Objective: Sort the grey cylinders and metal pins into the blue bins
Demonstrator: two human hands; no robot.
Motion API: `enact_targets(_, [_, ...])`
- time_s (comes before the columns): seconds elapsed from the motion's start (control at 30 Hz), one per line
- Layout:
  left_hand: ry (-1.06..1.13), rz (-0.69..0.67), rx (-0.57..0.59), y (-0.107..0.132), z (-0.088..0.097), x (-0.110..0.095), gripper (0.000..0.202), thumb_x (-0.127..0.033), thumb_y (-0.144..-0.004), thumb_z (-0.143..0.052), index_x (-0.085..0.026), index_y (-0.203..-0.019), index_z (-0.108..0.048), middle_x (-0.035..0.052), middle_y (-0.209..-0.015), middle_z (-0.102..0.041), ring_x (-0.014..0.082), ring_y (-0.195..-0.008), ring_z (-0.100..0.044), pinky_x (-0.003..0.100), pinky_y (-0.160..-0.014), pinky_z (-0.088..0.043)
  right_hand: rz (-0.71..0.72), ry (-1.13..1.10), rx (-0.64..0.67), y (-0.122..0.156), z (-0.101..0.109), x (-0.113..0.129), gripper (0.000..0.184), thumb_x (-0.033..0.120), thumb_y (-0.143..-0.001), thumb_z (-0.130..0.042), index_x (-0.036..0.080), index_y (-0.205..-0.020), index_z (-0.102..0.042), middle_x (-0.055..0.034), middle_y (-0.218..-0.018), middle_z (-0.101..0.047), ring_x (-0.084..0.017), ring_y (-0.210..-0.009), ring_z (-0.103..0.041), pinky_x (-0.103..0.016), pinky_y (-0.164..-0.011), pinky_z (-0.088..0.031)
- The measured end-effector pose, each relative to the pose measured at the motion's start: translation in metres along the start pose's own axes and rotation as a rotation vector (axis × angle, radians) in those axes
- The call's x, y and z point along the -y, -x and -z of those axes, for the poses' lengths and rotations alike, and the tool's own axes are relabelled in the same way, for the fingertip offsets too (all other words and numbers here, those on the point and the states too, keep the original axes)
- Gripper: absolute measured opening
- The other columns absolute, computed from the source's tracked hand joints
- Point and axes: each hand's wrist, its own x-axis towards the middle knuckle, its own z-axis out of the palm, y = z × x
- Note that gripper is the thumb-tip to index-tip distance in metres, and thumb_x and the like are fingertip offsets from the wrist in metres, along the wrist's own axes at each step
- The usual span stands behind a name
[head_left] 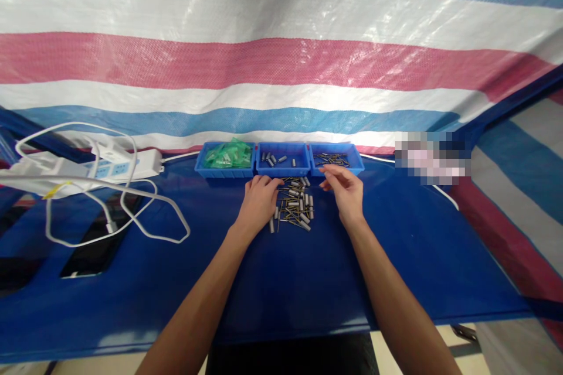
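Observation:
A heap of small grey cylinders and thin metal pins (295,202) lies on the blue table. My left hand (259,199) rests at the heap's left edge, fingers curled and pinched among the parts; what it holds is too small to name. My right hand (345,190) hovers at the heap's right, just in front of the right blue tray (357,159) that holds thin pins, its fingers drawn together in a pinch. The middle blue tray (303,169) holds a few grey cylinders. The left blue tray (201,167) is full of green plastic bags.
A white power strip (132,165) with looping white cables (145,217) lies at the left. A dark phone (94,246) lies flat under the cables. A striped tarp hangs behind the trays. The table's front edge runs near my forearms.

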Motion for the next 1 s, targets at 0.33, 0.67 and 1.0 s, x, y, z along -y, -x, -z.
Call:
enact_targets(0.33, [-0.046,-0.009,0.041,0.0,-0.005,0.001,0.032,-0.01,-0.098,-0.047,-0.024,-0.12,-0.065,0.012,-0.113,-0.07,0.0334,-0.115,-0.053,0.051,-0.096,-0.042,-0.039,0.006,0.013,0.001,-0.002,-0.003,0.028,0.041,-0.083,-0.077,0.022,-0.103,-0.076,-0.0062,-0.103,-0.08,-0.015,-0.064,-0.068,-0.03,-0.059,-0.053])
enact_targets(0.67, [0.15,-0.098,-0.054,-0.001,0.003,0.0,0.035,-0.012,-0.102,-0.042,-0.018,-0.123,-0.069,0.0132,-0.111,-0.065,0.029,-0.114,-0.053,0.044,-0.104,-0.047,-0.028,0.006,0.019,0.001,-0.001,-0.003,0.026,0.04,-0.086,-0.075,0.022,-0.104,-0.076,-0.0051,-0.101,-0.08,-0.014,-0.064,-0.068,-0.03,-0.059,-0.053])
enact_targets(1.0, [0.89,0.124,-0.204,-0.003,0.005,-0.018,0.017,-0.032,-0.088,-0.075,-0.02,-0.099,-0.082,0.0075,-0.101,-0.082,0.0251,-0.095,-0.076,0.038,-0.093,-0.058,-0.047,0.018,0.132,0.004,-0.006,0.003,0.029,0.046,-0.085,-0.077,0.023,-0.103,-0.076,-0.0034,-0.088,-0.079,-0.016,-0.064,-0.068,-0.031,-0.061,-0.054])
